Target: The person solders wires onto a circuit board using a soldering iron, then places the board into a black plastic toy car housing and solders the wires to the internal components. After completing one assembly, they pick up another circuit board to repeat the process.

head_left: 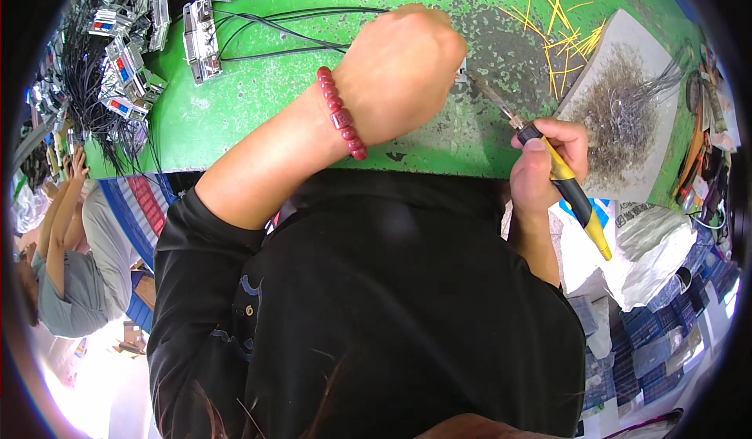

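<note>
My left hand (407, 75), with a red bead bracelet at its wrist, is closed over the green tabletop, and its fingertips are hidden beneath it. Black cables (290, 18) run from a silver metal connector piece (202, 41) to this hand and vanish under it. A small pale bit (462, 71) shows at the hand's right edge. In my right hand (548, 165) is a yellow and black soldering iron (576, 196), held like a pen. Its metal tip points up and left, close to the pale bit and the left hand.
Many silver connectors with black cables (117, 63) are piled at the left. Thin yellow tubes (556, 32) lie scattered at the far right. Beside them is a grey board (603, 86) covered with dark residue and wire strands. Another person (74, 267) sits at the left.
</note>
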The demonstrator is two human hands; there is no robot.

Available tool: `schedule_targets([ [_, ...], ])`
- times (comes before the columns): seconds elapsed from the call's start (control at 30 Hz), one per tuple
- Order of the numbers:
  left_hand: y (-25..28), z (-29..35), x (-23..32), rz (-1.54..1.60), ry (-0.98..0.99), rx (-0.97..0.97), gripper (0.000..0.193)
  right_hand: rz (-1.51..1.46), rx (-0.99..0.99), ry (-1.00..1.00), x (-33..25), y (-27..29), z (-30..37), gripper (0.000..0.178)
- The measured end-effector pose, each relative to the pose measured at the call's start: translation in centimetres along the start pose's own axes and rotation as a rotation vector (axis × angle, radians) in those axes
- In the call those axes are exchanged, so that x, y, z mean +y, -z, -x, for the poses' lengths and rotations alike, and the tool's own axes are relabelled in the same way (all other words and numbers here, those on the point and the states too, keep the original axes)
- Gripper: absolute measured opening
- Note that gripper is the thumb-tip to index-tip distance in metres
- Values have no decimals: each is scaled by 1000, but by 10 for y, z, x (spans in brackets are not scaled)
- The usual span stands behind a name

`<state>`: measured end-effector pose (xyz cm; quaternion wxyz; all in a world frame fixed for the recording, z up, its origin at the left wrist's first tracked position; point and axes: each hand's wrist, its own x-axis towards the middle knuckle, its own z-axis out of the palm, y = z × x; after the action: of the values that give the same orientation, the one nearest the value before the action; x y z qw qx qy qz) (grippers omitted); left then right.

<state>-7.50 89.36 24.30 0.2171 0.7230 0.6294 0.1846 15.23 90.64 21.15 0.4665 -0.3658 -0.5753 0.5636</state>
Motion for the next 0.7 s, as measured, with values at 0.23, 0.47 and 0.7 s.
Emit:
schedule_targets([
  [0.23,-1,-2,-1,0,1,3,14,33,7,-57,-1,-2,0,23],
  [0.47,0,1,-2,-3,4,3,14,205,-37,-73,-2,-1,0,18],
  [0.7,-1,4,2,-9,11,-2,14,-11,45,45,4,2,5,25],
])
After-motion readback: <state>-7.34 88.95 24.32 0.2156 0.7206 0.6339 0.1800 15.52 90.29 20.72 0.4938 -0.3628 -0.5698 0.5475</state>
